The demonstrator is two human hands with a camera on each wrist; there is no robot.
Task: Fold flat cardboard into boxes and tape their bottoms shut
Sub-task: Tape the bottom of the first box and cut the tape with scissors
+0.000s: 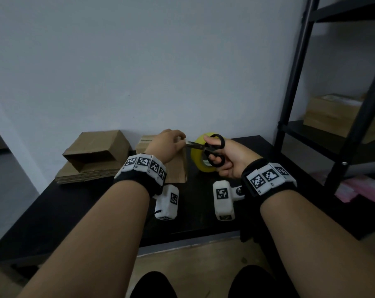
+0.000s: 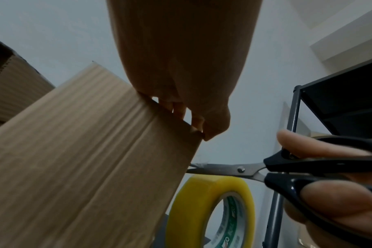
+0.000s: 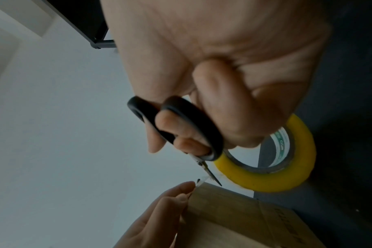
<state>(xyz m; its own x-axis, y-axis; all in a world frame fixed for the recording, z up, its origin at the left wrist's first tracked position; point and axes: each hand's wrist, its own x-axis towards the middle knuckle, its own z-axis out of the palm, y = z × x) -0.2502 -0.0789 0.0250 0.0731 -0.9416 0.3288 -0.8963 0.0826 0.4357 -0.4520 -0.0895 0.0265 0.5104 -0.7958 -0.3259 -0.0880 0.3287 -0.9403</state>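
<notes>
I see the folded brown cardboard box [image 1: 178, 166] standing on the black table, clear tape along its upper edge, corrugated side facing my left wrist view. Yellow tape roll [image 1: 200, 155] stands on edge just right of it; black-handled scissors [image 1: 212, 150] have blades nearly closed on a clear tape strip [image 3: 202, 182] at the box's corner. Flat cardboard stack [image 1: 85, 175] lies left, with an open-ended box [image 1: 96, 148] on top.

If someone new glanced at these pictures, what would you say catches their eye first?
Probably the black-handled scissors in the right hand, blades at a strip of clear tape by the top corner of a cardboard box that the left hand steadies. Next, the bright yellow tape roll standing on edge on the black table just behind the scissors. At the far left, an opened box lies on a stack of flat cardboard.
</notes>
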